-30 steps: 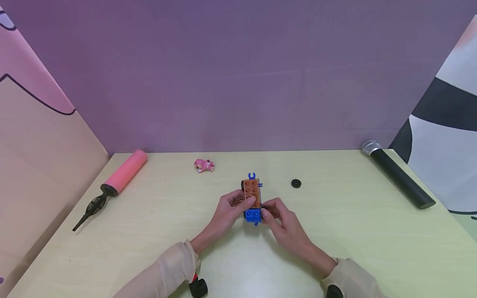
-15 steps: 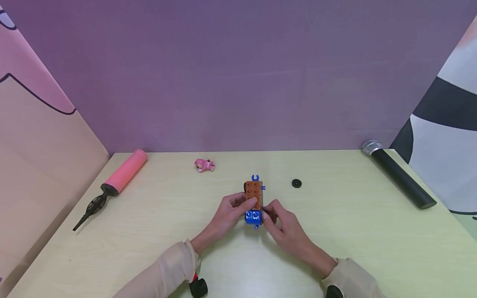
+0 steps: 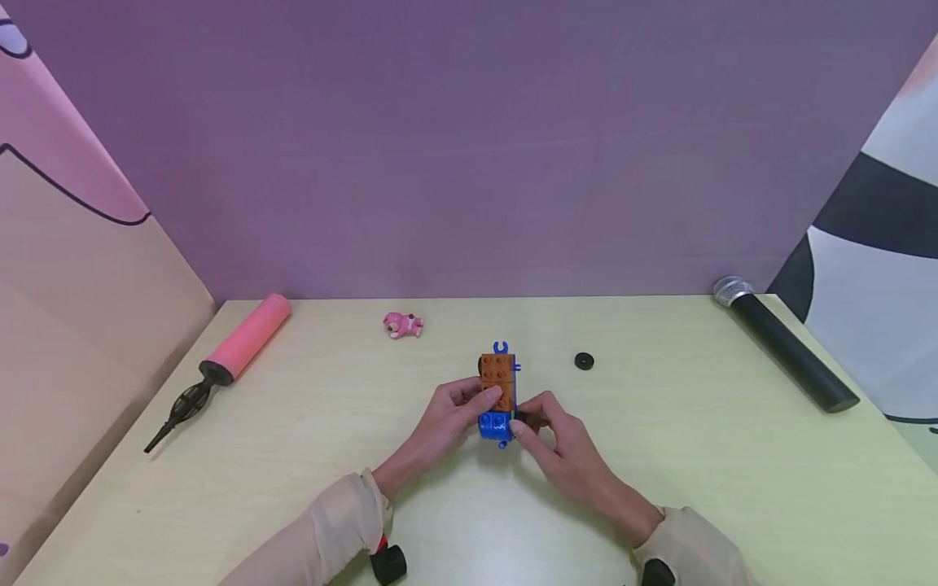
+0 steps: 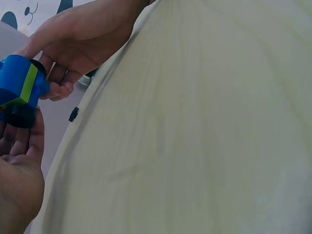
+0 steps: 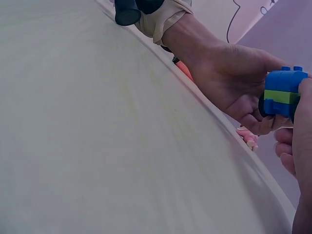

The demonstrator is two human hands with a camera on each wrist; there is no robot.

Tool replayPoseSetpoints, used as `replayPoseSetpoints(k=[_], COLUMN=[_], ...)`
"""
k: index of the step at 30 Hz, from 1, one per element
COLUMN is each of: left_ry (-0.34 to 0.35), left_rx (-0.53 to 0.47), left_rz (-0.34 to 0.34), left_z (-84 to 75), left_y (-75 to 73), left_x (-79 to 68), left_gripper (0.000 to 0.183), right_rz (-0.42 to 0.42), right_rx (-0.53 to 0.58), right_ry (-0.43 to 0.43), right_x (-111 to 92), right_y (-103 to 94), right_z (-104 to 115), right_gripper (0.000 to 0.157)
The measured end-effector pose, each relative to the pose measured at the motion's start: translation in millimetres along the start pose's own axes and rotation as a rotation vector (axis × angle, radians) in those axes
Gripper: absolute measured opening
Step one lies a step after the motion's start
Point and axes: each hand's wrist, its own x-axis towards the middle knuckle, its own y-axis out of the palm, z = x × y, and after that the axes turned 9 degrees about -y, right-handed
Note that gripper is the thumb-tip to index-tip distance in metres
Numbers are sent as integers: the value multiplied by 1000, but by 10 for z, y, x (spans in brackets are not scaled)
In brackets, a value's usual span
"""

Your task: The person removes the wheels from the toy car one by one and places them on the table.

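Note:
A toy car (image 3: 497, 370) of building blocks is held above the table, its orange studded bricks leading to a blue end near me. Blue connectors stick out at both ends and on the right side. My left hand (image 3: 454, 413) grips the car from the left, thumb on top of the orange bricks. At the blue end's right side, my right hand (image 3: 560, 443) pinches a black wheel, mostly hidden by its fingers. In the left wrist view the car's blue end (image 4: 14, 80) shows a lime-green stripe, with a black wheel (image 4: 19, 116) on the left hand's side.
A loose black wheel (image 3: 584, 360) lies right of the car. Behind lies a small pink bear figure (image 3: 403, 325). A pink hand pump (image 3: 245, 342) is at the left, a black microphone (image 3: 791, 350) at the right edge. A purple wall backs the table (image 3: 293, 423).
The car dipped slightly toward me, then shifted a little left and turned, so more of its blue right side shows. Both hands keep nearly the same place.

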Motion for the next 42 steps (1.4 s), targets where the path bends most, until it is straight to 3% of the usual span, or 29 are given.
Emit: replayPoseSetpoints(k=[6,19,42], left_ry=[0,-9,-25], left_rx=[-27,-44,-1], left_rz=[-4,25,34], left_z=[-4,-1,-25], left_y=[-3,10,28], left_x=[1,-21,-19], left_gripper=[48,51,46], right_rz=[9,-3,11], right_rx=[24,-57,-91], right_ry=[8,-136,-178], right_x=[-14,9,-1], right_y=[6,1,-2], right_z=[-26,-22,-70], right_gripper=[19,21,21])
